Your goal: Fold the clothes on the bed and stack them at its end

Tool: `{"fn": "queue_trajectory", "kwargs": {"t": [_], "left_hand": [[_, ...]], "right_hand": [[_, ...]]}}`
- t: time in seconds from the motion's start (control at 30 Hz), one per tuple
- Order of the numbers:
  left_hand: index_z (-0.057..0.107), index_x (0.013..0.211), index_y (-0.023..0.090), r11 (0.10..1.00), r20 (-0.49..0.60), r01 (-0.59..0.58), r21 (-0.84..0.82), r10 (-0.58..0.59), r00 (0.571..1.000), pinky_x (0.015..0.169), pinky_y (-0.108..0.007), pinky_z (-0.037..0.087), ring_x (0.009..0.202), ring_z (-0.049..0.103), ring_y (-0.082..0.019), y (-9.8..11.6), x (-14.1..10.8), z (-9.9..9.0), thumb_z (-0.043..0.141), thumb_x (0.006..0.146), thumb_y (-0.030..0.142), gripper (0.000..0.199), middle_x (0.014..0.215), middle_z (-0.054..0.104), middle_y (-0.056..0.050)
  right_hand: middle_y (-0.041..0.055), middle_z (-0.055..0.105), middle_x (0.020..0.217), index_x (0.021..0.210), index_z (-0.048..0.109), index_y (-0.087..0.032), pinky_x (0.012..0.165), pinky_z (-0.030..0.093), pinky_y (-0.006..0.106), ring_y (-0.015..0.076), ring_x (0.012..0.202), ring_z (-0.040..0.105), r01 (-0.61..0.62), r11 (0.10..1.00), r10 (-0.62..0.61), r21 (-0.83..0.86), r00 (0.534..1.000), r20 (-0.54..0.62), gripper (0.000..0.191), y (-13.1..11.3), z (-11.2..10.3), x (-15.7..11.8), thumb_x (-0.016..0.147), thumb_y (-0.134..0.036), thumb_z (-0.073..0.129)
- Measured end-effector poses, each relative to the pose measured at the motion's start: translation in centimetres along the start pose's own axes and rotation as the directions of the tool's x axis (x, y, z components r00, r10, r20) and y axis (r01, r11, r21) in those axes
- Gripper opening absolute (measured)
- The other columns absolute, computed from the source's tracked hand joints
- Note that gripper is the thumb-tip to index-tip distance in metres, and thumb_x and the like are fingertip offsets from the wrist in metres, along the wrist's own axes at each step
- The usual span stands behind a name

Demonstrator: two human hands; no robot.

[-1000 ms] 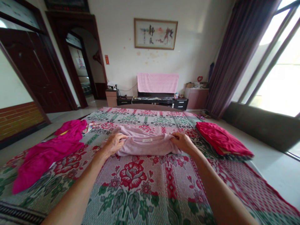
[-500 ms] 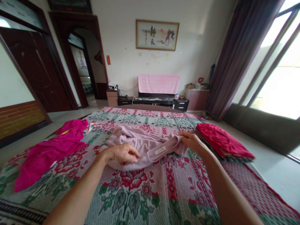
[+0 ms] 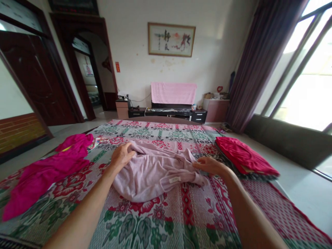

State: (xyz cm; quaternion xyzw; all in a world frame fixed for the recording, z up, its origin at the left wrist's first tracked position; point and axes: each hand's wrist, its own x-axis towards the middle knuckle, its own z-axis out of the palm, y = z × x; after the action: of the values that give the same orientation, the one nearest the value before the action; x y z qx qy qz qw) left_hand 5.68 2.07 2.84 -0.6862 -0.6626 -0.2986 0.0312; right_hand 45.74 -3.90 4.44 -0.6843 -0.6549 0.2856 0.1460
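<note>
A crumpled pale pink knit top (image 3: 147, 176) lies on the flowered cloth in front of me, with a small white label near its lower right edge. My left hand (image 3: 122, 156) is at its upper left corner, thumb and fingers closed over the fabric there. On the other side, my right hand (image 3: 209, 166) pinches a raised bit of the top's right end between thumb and fingers. Part of the right end hangs loose below that hand.
The flowered cloth (image 3: 145, 231) covers the table. To the left lies a rumpled magenta garment (image 3: 49, 171); on the right sits a folded stack with a red garment (image 3: 245, 155) uppermost. A low cabinet (image 3: 168, 113) stands by the far wall.
My left hand has moved from the top's lower middle up to its upper left corner. The fabric's near edge has spread toward me, and my right hand sits slightly lower.
</note>
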Motion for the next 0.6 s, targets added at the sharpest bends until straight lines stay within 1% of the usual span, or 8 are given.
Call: {"fn": "queue_trajectory", "kwargs": {"t": [0.07,0.13,0.2,0.3,0.37,0.4,0.53,0.6], "left_hand": [[0.061,0.121,0.021,1.000,0.013,-0.006,0.027,0.006,1.000,0.092,-0.030,0.046,0.109,0.061,-0.024,-1.0,1.0,0.9,0.062,0.073,0.032,0.049,0.120,0.066,-0.009],[0.059,0.121,0.019,1.000,0.058,0.020,0.015,-0.020,0.998,0.094,-0.030,0.045,0.110,0.060,-0.024,-1.7,2.1,1.9,0.061,0.075,0.037,0.050,0.122,0.065,-0.011],[0.058,0.122,0.017,0.998,0.087,0.056,0.000,-0.056,0.995,0.094,-0.031,0.045,0.110,0.059,-0.024,-2.0,3.1,3.0,0.059,0.076,0.043,0.053,0.120,0.065,-0.012],[0.055,0.126,0.017,0.998,0.089,0.046,0.034,-0.049,0.995,0.096,-0.033,0.043,0.115,0.056,-0.026,-2.2,4.4,4.4,0.062,0.072,0.046,0.062,0.125,0.060,-0.014],[0.053,0.128,0.018,0.998,0.112,0.001,0.060,-0.008,0.994,0.095,-0.033,0.043,0.116,0.055,-0.028,-2.4,5.0,5.2,0.064,0.068,0.044,0.067,0.130,0.056,-0.014],[0.053,0.129,0.019,0.998,0.141,-0.014,0.063,0.005,0.990,0.093,-0.033,0.044,0.115,0.056,-0.028,-2.5,5.3,5.5,0.065,0.067,0.043,0.068,0.131,0.056,-0.014],[0.058,0.125,0.020,0.997,0.318,-0.002,0.078,-0.023,0.948,0.081,-0.032,0.047,0.105,0.063,-0.029,-2.4,6.0,5.9,0.062,0.068,0.042,0.060,0.118,0.066,-0.013],[0.064,0.116,0.020,0.995,0.354,0.000,0.101,-0.036,0.935,0.075,-0.032,0.047,0.098,0.065,-0.030,-1.8,6.1,5.5,0.060,0.069,0.040,0.051,0.107,0.070,-0.013]], "right_hand": [[0.0044,0.066,0.076,0.095,0.066,-0.015,0.043,0.039,0.022,0.0132,0.056,0.055,0.020,1.000,-0.020,-0.002,0.998,0.053,0.044,0.0,0.3,0.2,0.076,-0.054,0.060],[0.0064,0.069,0.081,0.102,0.065,-0.015,0.045,0.041,0.023,0.0150,0.060,0.059,0.058,0.998,-0.059,0.014,0.993,0.099,0.048,-0.1,0.6,0.4,0.077,-0.055,0.058],[0.0087,0.070,0.086,0.104,0.065,-0.014,0.052,0.045,0.026,0.0175,0.067,0.063,0.112,0.994,-0.112,0.007,0.988,0.111,0.049,-0.3,1.2,0.6,0.077,-0.055,0.059],[0.0132,0.069,0.096,0.108,0.063,-0.012,0.068,0.050,0.032,0.0226,0.081,0.065,0.195,0.977,-0.194,-0.093,0.981,0.020,0.050,-1.0,2.5,0.7,0.071,-0.047,0.065],[0.0181,0.066,0.102,0.110,0.061,-0.010,0.073,0.050,0.036,0.0267,0.085,0.065,0.210,0.953,-0.231,-0.220,0.970,-0.074,0.052,-1.6,3.7,0.6,0.066,-0.035,0.068],[0.0201,0.065,0.103,0.110,0.061,-0.008,0.073,0.050,0.037,0.0280,0.085,0.065,0.213,0.938,-0.247,-0.272,0.964,-0.096,0.050,-1.9,4.3,0.5,0.064,-0.029,0.067],[0.0207,0.063,0.105,0.113,0.063,-0.009,0.074,0.049,0.035,0.0279,0.086,0.065,0.181,0.912,-0.247,-0.368,0.959,-0.140,0.048,-2.5,6.2,0.7,0.065,-0.015,0.058],[0.0186,0.064,0.106,0.118,0.062,-0.011,0.076,0.048,0.032,0.0262,0.090,0.065,0.147,0.913,-0.229,-0.381,0.956,-0.181,0.052,-2.6,6.5,1.0,0.067,-0.011,0.055]]}}
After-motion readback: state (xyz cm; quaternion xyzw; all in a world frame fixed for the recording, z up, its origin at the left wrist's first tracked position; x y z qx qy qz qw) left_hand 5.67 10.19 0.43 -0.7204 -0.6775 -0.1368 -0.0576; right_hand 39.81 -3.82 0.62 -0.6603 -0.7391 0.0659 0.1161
